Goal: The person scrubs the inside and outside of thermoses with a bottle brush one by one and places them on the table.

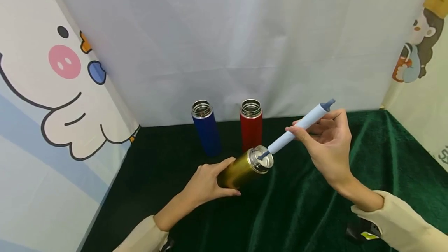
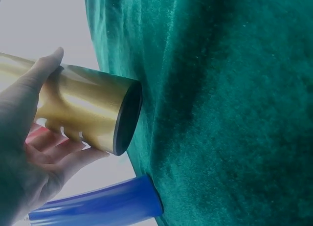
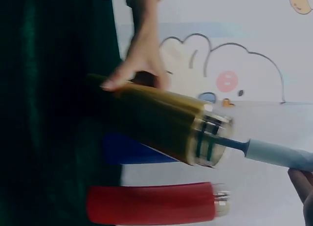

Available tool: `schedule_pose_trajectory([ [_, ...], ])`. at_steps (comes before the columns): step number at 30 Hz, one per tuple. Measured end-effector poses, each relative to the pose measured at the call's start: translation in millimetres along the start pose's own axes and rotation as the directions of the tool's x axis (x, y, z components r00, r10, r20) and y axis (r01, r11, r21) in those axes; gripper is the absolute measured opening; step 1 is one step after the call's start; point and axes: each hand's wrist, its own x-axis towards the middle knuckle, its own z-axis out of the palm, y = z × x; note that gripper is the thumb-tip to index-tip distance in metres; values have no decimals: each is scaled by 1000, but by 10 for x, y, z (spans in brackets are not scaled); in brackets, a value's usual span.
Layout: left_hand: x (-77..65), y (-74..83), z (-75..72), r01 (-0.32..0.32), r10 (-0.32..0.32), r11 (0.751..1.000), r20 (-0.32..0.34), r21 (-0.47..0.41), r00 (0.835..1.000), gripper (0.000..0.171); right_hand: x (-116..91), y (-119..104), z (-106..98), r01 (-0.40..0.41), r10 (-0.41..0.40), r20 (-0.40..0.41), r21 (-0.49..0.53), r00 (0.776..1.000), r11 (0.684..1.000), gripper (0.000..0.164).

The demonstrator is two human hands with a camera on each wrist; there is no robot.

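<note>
Far left, a printed wall panel (image 1: pixel 35 88) with a white cartoon figure and pink snout, meeting the pale fabric backdrop (image 1: pixel 210 42). My left hand (image 1: pixel 206 180), cream sleeve at the wrist: wrapped round the lower body of the gold metal bottle, thumb on one side, fingers on the other, opened only to the bottle's girth. Behind it, the blue metal bottle (image 1: pixel 207 135) stands on the dark green velvet cloth (image 1: pixel 297 213), its steel-threaded mouth open. The gold metal bottle (image 1: pixel 241 170) is tilted, open steel neck toward my right side; its black underside shows in the left wrist view. Just behind its neck, the red metal bottle (image 1: pixel 252 131) stands upright, mouth open, near the backdrop. Next, the light-blue-handled tool (image 1: pixel 301 124), held slantwise: its slim dark shaft enters the gold bottle's mouth, inserted end hidden from me; the darker blue end points up and right. My right hand (image 1: pixel 330 149) has a pinch grip on that handle, thumb against fingers, the palm otherwise loosely open. Far right, a second printed panel (image 1: pixel 414 59) shows a cartoon figure with long brown hair.
</note>
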Motion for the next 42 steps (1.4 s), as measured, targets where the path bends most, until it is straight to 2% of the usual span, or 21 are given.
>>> schedule_pose_trajectory([
  [2, -6, -7, -7, 8, -8, 1000, 5, 0, 1000, 77, -138, 87, 25, -43, 45, 104, -23, 994, 999, 37],
  [5, -24, -20, -14, 27, -27, 1000, 10, -9, 1000, 78, -314, 211, 46, -91, 99, 241, -45, 965, 995, 37],
  [7, -31, -30, -14, 34, -34, 999, 0, -16, 999, 79, -344, 251, 36, -85, 90, 267, -32, 959, 996, 36],
  [10, -28, -49, -6, 49, -49, 999, -15, -25, 999, 80, -237, 213, -21, -53, 48, 209, 21, 977, 998, 40],
  [13, -12, -65, 5, 48, -48, 999, -12, -21, 999, 80, -87, 101, -85, -48, 41, 147, 42, 988, 998, 44],
  [17, -4, -81, 10, 38, -38, 999, 7, -7, 999, 80, 28, -58, -143, -36, 28, 112, 64, 993, 997, 45],
  [21, -24, -85, 5, 37, -37, 999, 11, -2, 999, 80, 107, -177, -199, 51, -59, 76, 100, 995, 994, 42],
  [23, -33, -79, -2, 33, -33, 999, 9, -1, 999, 80, 149, -227, -227, 78, -86, 48, 149, 995, 986, 42],
  [28, -38, -40, -6, 13, -13, 1000, 7, -8, 1000, 79, 170, -317, -252, 73, -69, -23, 246, 997, 967, 39],
  [36, -32, 5, 15, -9, 9, 1000, 3, 12, 1000, 77, 110, -254, -196, 27, -22, -58, 77, 998, 997, 41],
  [42, -4, -1, 2, -1, 1, 1000, 3, 9, 1000, 77, 66, -167, -207, 10, -7, -55, 69, 998, 998, 42],
])
